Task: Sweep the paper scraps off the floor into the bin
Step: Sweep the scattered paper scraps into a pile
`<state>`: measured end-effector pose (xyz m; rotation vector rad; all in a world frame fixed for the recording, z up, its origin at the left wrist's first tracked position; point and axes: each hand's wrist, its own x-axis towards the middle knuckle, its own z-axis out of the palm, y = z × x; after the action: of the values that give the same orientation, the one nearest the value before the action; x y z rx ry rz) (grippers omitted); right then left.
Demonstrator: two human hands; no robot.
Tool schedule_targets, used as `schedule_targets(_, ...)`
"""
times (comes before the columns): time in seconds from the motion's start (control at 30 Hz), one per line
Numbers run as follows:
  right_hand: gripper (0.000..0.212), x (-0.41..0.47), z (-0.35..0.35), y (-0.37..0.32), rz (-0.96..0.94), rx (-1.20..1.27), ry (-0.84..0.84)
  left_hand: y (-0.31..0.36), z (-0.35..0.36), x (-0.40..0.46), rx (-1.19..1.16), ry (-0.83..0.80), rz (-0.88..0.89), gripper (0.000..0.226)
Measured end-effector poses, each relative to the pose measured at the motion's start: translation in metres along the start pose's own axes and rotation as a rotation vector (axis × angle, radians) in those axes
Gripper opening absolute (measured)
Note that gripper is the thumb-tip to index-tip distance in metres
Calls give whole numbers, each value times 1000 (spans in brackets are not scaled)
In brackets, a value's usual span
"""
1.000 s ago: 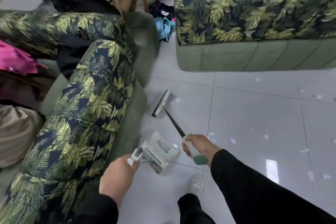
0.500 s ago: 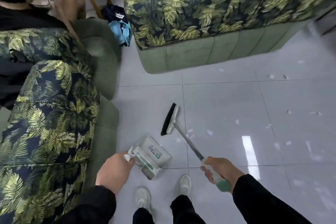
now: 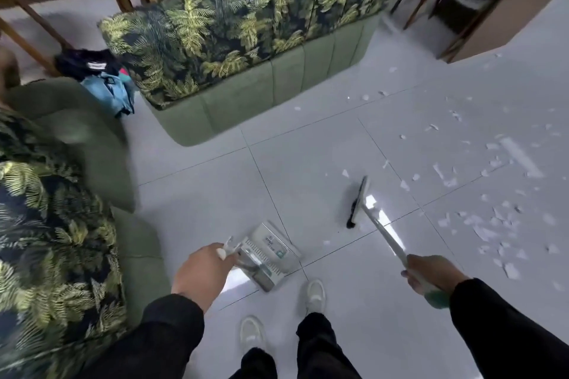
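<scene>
Swinging right since a second ago, right hand (image 3: 431, 274) gripping broom (image 3: 358, 203) nears scraps (image 3: 480, 224) at three o'clock, left hand (image 3: 201, 274) gripping dustpan (image 3: 268, 252).

Motion blur smears the paper scraps (image 3: 480, 224) and the dustpan (image 3: 271, 252) label, the left hand (image 3: 203, 274) hides the dustpan's handle, and the frame's edge crops the left sofa (image 3: 52, 240).
</scene>
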<state>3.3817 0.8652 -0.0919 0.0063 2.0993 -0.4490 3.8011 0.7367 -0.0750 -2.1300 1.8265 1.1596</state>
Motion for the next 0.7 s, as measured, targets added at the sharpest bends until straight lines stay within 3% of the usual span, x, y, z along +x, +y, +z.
schedule_targets(0.1,24,-23,4,2,-37,13,-5,-10,-3,0,7,-12,38,20)
schedule_targets(0.2,11,-53,7,10,-75,31,-101,-15,-5,4,53,-25,54,20)
schedule_targets(0.27,13,-65,10,16,-94,29,-185,-16,-6,8,91,-35,45,20)
schedule_targets(0.43,2,-68,17,35,-123,-273,-259,-5,-2,13,134,-56,31,28)
schedule_targets(0.53,6,-65,0,47,-41,-261,-340,17,8,19,198,-85,50,32)
schedule_targets(0.7,10,-29,-63,63,37,-309,-164,57,35,27,283,-109,80,32)
